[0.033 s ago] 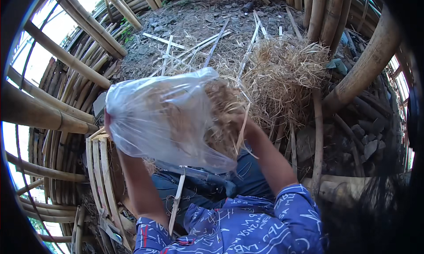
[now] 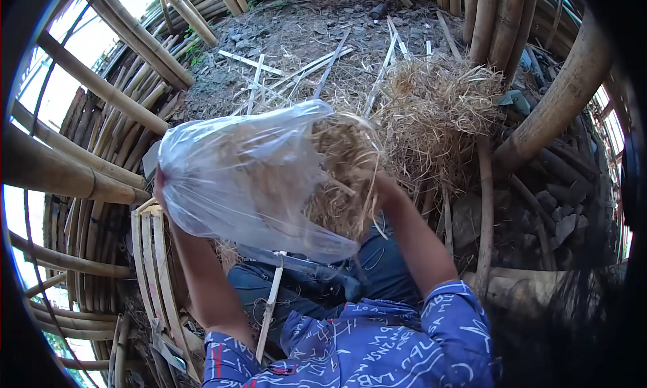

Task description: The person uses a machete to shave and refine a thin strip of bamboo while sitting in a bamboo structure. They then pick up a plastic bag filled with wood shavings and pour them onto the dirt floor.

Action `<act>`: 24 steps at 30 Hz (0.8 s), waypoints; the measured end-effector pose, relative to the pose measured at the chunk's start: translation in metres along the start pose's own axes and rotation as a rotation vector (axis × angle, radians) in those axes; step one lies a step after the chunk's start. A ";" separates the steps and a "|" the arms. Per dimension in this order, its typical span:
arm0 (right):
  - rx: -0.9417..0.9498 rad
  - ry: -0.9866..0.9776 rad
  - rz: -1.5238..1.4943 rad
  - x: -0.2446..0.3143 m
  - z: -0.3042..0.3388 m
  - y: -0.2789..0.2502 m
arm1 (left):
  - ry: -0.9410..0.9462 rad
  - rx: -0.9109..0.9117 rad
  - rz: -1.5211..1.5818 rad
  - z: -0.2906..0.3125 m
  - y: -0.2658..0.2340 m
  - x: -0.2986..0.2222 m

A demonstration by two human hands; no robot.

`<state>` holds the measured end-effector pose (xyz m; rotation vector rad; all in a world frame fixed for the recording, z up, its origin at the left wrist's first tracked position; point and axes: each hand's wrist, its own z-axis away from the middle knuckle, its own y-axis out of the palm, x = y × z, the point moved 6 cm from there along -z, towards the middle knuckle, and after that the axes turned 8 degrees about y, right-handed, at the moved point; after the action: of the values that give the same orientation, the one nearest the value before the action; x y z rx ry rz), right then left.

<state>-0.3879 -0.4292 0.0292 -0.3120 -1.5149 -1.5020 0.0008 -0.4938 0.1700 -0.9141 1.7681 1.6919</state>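
A clear plastic bag (image 2: 222, 179) lies on its side in the air above my lap, stuffed with dry, curly tan shavings (image 2: 340, 152) that look like bamboo. At its gathered left end, creases run together toward my left hand (image 2: 160, 187), which is closed on the plastic; most of its fingers are behind the bag. My right hand (image 2: 381, 189) is against the shavings spilling from the bag's open right end. Shavings and blur cover its fingers. A few loose strands stick out beside that hand.
Beyond the bag, a large heap of shavings (image 2: 441, 111) rests on the right. Pale split strips (image 2: 253, 84) lie on the stony ground. Thick bamboo poles (image 2: 559, 111) slant in on both sides. A slatted wooden piece (image 2: 155, 260) stands by my left arm, and a thin strip (image 2: 269, 310) crosses my lap.
My right hand has shifted slightly to the right, and the shavings at the bag's mouth have moved with it. My left hand has edged slightly left, still on the bag's gathered end.
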 end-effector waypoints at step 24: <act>-1.291 -0.249 1.796 0.285 0.132 0.054 | 0.232 -0.099 -0.239 -0.007 -0.024 -0.110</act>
<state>-0.5528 -0.4217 0.3015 -1.9431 0.2165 -0.5697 0.0891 -0.4884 0.2392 -1.3559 1.6499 1.5809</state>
